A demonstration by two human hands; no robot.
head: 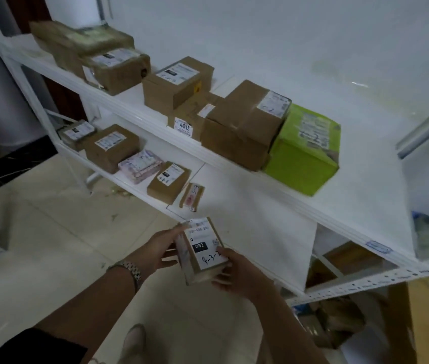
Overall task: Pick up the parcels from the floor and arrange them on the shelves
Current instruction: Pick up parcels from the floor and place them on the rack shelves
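Fingers [171,233] grip the labelled parcel [200,254]

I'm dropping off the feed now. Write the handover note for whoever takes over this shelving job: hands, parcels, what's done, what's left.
Hands: left hand and right hand both grip the small parcel, label up, in front of the lower shelf.
Done: six parcels sit on the upper shelf, with the green box at the right end of the row. Five parcels sit in a row on the left part of the lower shelf.
Left: set the held parcel down, probably on the bare part right of that row. Any parcels waiting on the floor are out of view.
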